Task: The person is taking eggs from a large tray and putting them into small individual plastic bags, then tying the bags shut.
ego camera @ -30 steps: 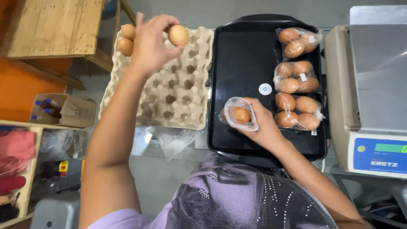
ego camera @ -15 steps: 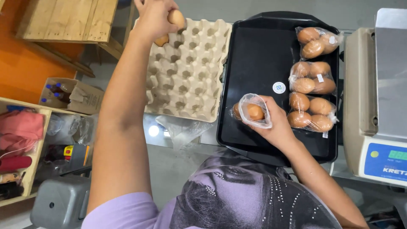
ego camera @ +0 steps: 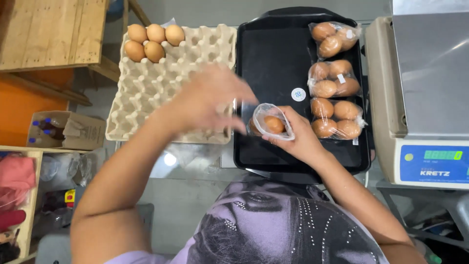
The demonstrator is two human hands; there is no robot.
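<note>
My right hand (ego camera: 300,139) grips a small clear plastic bag (ego camera: 271,122) with a brown egg inside, held over the black tray (ego camera: 273,58). My left hand (ego camera: 205,102) is blurred in motion above the grey cardboard egg carton (ego camera: 156,83), its fingers reaching toward the bag's mouth. The blur hides whether it holds an egg. Several loose brown eggs (ego camera: 151,40) sit in the carton's far left corner. Three bags of brown eggs (ego camera: 334,78) lie along the tray's right side.
A white electronic scale (ego camera: 425,93) with a steel platter stands right of the tray. To the left are a wooden bench (ego camera: 49,34), a cardboard box with bottles (ego camera: 66,129) and shelves with cloth (ego camera: 17,190).
My left hand has come back from the far end of the carton, where it held an egg, toward the bag. My right hand keeps the bag over the tray.
</note>
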